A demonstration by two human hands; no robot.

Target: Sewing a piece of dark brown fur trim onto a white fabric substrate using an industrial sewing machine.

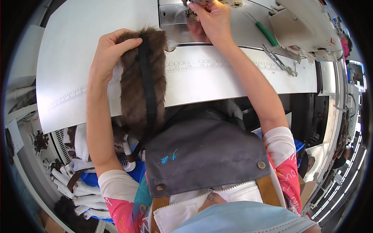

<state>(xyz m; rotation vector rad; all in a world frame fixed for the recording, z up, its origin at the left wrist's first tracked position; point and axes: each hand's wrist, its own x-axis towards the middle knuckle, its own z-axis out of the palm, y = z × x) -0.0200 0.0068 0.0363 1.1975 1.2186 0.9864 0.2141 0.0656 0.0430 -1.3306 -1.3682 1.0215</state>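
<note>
My left hand (108, 52) pinches the upper end of a brown fur strip (132, 83), its thumb lying over a black band (147, 79) that runs down the fur's length. The fur hangs over the table's near edge, with its lower end towards my lap. At the far side my right hand (217, 24) is at the sewing machine's needle area (186, 6). Its thumb and fingers are drawn together beside the needle, above the shiny metal plate (178, 33); what they hold, if anything, is too small to make out.
The sewing machine's body (303, 27) stands at the right. A green-handled pointed tool (266, 33) and metal snips (278, 60) lie near it. A printed ruler scale (210, 64) crosses the white table (97, 23). Below left are white and brown pieces (83, 190) and a blue bin (91, 179).
</note>
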